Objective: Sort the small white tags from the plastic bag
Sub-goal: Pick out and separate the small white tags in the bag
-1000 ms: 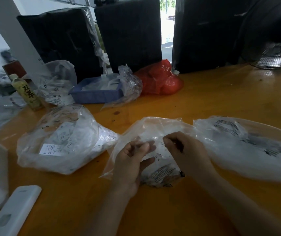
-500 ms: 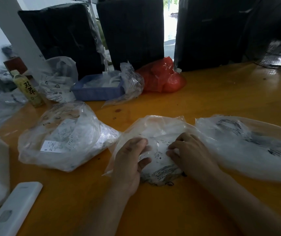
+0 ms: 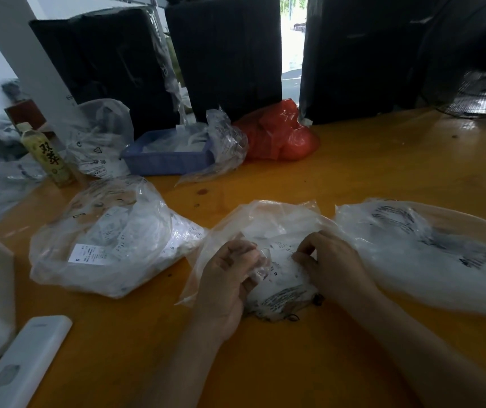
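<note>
My left hand [image 3: 230,278] and right hand [image 3: 328,265] both pinch the plastic bag [image 3: 265,222]; pulling hard may scatter tags [image 3: 283,260] near it.

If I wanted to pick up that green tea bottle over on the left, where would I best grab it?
Grip the green tea bottle around its labelled middle, coming from the near right side. It stands upright close to the table's left edge, with a printed clear bag just behind and right of it, so the side facing you looks freest. This is a judgement.
</note>
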Available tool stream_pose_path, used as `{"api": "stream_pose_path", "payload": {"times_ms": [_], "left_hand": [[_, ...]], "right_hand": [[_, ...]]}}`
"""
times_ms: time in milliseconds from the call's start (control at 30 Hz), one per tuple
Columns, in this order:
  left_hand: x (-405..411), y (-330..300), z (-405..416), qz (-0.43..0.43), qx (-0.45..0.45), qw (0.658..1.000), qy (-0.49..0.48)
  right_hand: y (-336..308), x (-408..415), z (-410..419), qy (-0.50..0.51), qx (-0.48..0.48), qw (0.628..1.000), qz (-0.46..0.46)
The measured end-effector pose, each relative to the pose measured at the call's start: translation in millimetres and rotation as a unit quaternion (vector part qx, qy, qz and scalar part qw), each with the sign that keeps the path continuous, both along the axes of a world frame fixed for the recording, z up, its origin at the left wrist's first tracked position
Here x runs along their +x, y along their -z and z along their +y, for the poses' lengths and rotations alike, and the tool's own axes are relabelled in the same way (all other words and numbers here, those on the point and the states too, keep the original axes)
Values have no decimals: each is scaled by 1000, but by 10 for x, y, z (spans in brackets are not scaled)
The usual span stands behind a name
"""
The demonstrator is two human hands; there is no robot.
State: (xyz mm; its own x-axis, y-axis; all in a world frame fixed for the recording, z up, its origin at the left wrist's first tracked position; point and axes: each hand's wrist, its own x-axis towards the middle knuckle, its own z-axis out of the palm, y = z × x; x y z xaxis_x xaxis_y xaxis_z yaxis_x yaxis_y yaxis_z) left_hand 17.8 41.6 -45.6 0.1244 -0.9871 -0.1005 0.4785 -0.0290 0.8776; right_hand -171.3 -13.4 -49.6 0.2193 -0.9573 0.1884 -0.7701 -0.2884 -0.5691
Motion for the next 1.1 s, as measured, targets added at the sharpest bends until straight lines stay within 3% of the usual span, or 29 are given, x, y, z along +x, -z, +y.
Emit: {"api": "stream_pose_path", "payload": {"times_ms": [100,167,300,467,600,900,1100], "left_hand": [[3,-5,12,13,15,1000,-1],[12,-16,26,-24,16,1000,3],[42,3,33,-60,17,998,12],[-3,35,9,25,20,999,6],[-9,68,-21,57,15,998,14],[-41,39,17,-57,27,998,24],[-46,97,-10,-4,3,1000,2]], "right_hand": [[-23,-18,8,37,0,993,-108],[-57,-20,17,53,7,981,-188],[-91,-30,15,26,70,934,-350],[-83,-40,6,-16,133,865,-483],[-74,-49,11,-19,113,895,-430],[-58,60,97,-17,35,941,-335],[-92,81,135,-10,2,946,-325]]}}
